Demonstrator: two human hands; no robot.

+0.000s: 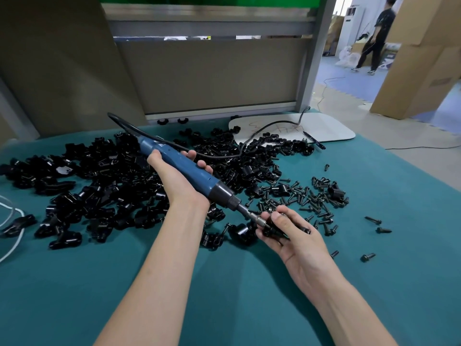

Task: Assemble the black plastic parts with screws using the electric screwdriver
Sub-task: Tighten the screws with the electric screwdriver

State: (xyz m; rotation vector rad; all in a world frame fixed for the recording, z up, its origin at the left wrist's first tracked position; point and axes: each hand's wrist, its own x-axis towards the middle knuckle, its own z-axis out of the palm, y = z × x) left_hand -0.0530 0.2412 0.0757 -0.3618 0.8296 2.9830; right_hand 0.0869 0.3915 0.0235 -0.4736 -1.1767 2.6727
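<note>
From the head view, our left hand (179, 176) wraps around the blue electric screwdriver (184, 163), which slants down to the right. Our right hand (291, 233) pinches a black plastic part (273, 231) against the bit (252, 216), just above the green mat (249, 308). We cannot tell whether a screw is seated there. The main risk, we judge, is the slanted bit skating off the screw head into our right fingertips (277, 217), or driving the screw in crooked. The cable (224, 156) trails across the pile of black parts (112, 186) at the far left and could snag or drag pieces when we swing the tool. The loose screws (311, 198) lie right of the hands, and a few strays near the table's right edge could roll off. Open room lies near us, on the mat around our forearms.
</note>
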